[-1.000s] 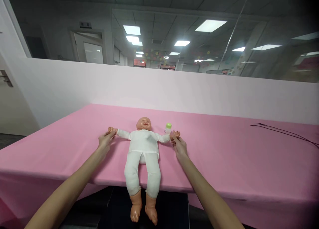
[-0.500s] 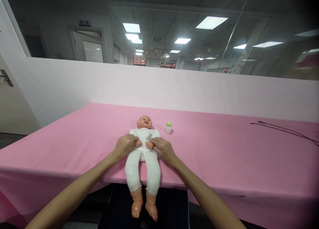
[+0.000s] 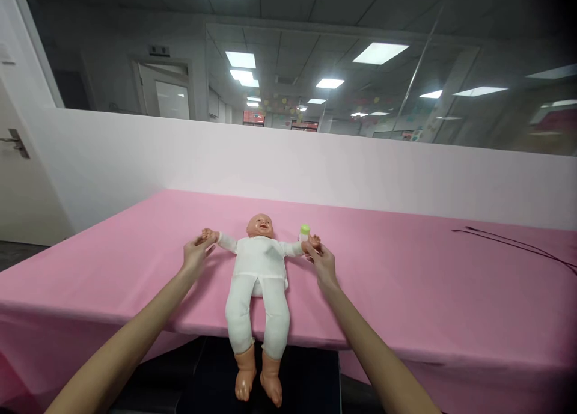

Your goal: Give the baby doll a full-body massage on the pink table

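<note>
A baby doll [image 3: 260, 258] in a white top and trousers lies on its back, its bare feet hanging past the table's front edge. Both its arms are stretched out to the sides. My left hand [image 3: 196, 253] is closed round the doll's hand on the left, and my right hand [image 3: 323, 261] grips the doll's forearm near the other hand. Just behind that doll's hand stands a small bottle with a green cap [image 3: 305, 229], partly hidden by it.
A pink cloth [image 3: 406, 282] covers the table. Thin dark cords [image 3: 518, 244] lie at the far right. A white low wall [image 3: 338, 167] with glass above runs behind the table, and a door handle [image 3: 18, 142] shows at the left. Below the front edge is a dark seat [image 3: 311, 378].
Both my hands have moved apart, drawing the doll's arms from its chest out to the sides. The bottle is now partly covered by the doll's hand. My view has tilted slightly upward.
</note>
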`<state>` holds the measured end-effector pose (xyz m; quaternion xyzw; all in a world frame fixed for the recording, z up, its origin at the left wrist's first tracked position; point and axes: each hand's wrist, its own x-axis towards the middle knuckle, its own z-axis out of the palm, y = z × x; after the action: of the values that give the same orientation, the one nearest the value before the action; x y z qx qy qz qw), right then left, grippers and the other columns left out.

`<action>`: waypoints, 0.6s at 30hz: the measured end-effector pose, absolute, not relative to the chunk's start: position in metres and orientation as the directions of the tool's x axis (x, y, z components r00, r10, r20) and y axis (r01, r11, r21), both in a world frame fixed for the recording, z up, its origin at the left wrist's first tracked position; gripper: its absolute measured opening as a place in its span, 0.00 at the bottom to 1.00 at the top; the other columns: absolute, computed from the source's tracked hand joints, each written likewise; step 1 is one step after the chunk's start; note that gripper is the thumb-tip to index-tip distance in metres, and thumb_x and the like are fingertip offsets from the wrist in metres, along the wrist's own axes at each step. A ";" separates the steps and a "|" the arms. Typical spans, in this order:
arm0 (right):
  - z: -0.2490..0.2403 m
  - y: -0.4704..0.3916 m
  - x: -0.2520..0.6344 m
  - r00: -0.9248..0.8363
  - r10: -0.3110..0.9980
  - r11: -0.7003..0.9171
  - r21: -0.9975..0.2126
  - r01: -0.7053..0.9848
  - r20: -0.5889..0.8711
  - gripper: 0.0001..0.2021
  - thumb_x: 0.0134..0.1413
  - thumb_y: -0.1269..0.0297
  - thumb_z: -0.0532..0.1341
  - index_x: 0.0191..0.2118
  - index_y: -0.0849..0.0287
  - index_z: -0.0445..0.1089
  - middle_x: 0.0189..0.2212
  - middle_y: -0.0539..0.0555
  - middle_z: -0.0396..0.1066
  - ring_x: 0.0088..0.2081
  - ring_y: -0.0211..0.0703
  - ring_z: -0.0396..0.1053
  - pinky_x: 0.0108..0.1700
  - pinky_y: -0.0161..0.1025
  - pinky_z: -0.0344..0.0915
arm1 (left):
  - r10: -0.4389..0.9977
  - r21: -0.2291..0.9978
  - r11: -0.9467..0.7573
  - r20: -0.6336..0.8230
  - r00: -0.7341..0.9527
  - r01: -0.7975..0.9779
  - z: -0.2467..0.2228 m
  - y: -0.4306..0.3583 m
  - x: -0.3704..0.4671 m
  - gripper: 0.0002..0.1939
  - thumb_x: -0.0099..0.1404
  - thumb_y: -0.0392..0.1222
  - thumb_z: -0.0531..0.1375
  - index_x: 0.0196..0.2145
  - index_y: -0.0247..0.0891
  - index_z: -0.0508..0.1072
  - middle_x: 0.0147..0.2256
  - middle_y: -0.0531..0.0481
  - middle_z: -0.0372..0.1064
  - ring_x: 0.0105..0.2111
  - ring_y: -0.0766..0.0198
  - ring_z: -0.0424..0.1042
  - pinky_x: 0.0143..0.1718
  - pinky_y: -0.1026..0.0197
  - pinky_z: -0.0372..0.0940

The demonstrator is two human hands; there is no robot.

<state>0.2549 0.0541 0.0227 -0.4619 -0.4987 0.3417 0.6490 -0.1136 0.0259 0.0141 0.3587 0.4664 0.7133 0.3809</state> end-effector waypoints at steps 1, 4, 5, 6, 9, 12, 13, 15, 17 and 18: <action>0.029 0.050 0.246 0.185 0.879 0.426 -0.898 0.105 0.439 0.19 0.51 0.47 0.72 0.39 0.58 0.78 0.34 0.54 0.79 0.34 0.45 0.74 0.37 0.41 0.72 | 0.857 0.940 -0.330 0.258 -0.447 -0.090 0.018 0.026 -0.104 0.17 0.54 0.48 0.76 0.38 0.38 0.81 0.40 0.45 0.79 0.42 0.54 0.78 0.44 0.53 0.73; 0.032 0.035 0.222 -0.224 0.721 0.686 -0.628 0.368 0.656 0.10 0.63 0.55 0.66 0.43 0.55 0.79 0.42 0.55 0.81 0.40 0.48 0.77 0.43 0.42 0.73 | 0.801 0.780 -0.505 0.583 -0.137 0.371 0.020 0.020 -0.077 0.11 0.64 0.47 0.69 0.41 0.41 0.82 0.41 0.46 0.80 0.41 0.55 0.77 0.40 0.57 0.70; 0.028 0.030 0.216 -0.358 0.651 0.751 -0.502 0.429 0.669 0.08 0.66 0.59 0.64 0.43 0.54 0.79 0.42 0.55 0.81 0.41 0.48 0.77 0.43 0.42 0.72 | 0.776 0.672 -0.559 0.630 0.021 0.487 0.017 0.017 -0.069 0.08 0.67 0.45 0.66 0.42 0.42 0.82 0.41 0.46 0.80 0.41 0.56 0.76 0.39 0.57 0.69; 0.022 0.026 0.212 -0.463 0.592 0.794 -0.379 0.474 0.660 0.08 0.68 0.62 0.62 0.43 0.54 0.79 0.43 0.55 0.81 0.41 0.48 0.77 0.43 0.41 0.72 | 0.751 0.561 -0.601 0.640 0.163 0.569 0.014 0.014 -0.063 0.07 0.69 0.42 0.63 0.42 0.43 0.82 0.40 0.47 0.80 0.40 0.56 0.76 0.39 0.58 0.68; 0.006 0.019 0.204 -0.598 0.510 0.824 -0.153 0.545 0.618 0.09 0.69 0.70 0.59 0.45 0.56 0.78 0.43 0.57 0.81 0.39 0.47 0.77 0.40 0.39 0.70 | 0.696 0.343 -0.665 0.606 0.385 0.664 0.006 0.008 -0.053 0.11 0.70 0.35 0.59 0.41 0.43 0.83 0.39 0.47 0.81 0.40 0.56 0.75 0.40 0.58 0.66; 0.005 0.023 0.207 -0.546 0.546 0.816 -0.255 0.519 0.636 0.09 0.68 0.68 0.60 0.46 0.55 0.78 0.44 0.56 0.81 0.41 0.47 0.77 0.42 0.40 0.70 | 0.734 0.467 -0.634 0.615 0.289 0.616 0.007 0.009 -0.056 0.08 0.69 0.39 0.62 0.40 0.44 0.83 0.40 0.46 0.81 0.40 0.56 0.76 0.39 0.58 0.67; 0.007 0.027 0.211 -0.458 0.594 0.789 -0.368 0.492 0.661 0.08 0.68 0.66 0.61 0.46 0.54 0.79 0.45 0.56 0.81 0.43 0.47 0.77 0.43 0.41 0.70 | 0.765 0.579 -0.596 0.619 0.175 0.556 0.008 0.011 -0.059 0.07 0.67 0.42 0.65 0.40 0.44 0.83 0.40 0.46 0.81 0.40 0.55 0.76 0.39 0.58 0.68; 0.010 0.038 0.222 -0.167 0.745 0.654 -0.657 0.375 0.646 0.10 0.63 0.59 0.66 0.46 0.55 0.79 0.44 0.56 0.81 0.41 0.47 0.76 0.42 0.42 0.71 | 0.826 0.816 -0.476 0.543 -0.151 0.329 0.010 0.016 -0.071 0.12 0.62 0.48 0.69 0.41 0.41 0.83 0.41 0.44 0.80 0.41 0.53 0.77 0.38 0.57 0.70; 0.008 0.049 0.239 0.136 0.879 0.437 -0.886 0.156 0.458 0.16 0.54 0.52 0.71 0.41 0.59 0.78 0.37 0.56 0.80 0.34 0.45 0.75 0.36 0.40 0.71 | 0.829 0.937 -0.348 0.309 -0.466 0.001 0.007 0.022 -0.088 0.18 0.55 0.51 0.74 0.40 0.38 0.82 0.41 0.43 0.80 0.40 0.53 0.77 0.36 0.57 0.71; 0.005 0.053 0.248 0.228 0.918 0.325 -0.945 0.037 0.324 0.19 0.48 0.49 0.73 0.37 0.60 0.77 0.32 0.55 0.78 0.30 0.44 0.73 0.33 0.39 0.70 | 0.813 0.938 -0.309 0.176 -0.555 -0.155 0.005 0.025 -0.098 0.19 0.52 0.49 0.76 0.38 0.37 0.82 0.39 0.43 0.80 0.39 0.54 0.77 0.35 0.57 0.71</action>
<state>0.2476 0.0535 0.0046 -0.4645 -0.5139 0.3492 0.6310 -0.0980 0.0247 0.0048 0.3378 0.4868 0.7352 0.3293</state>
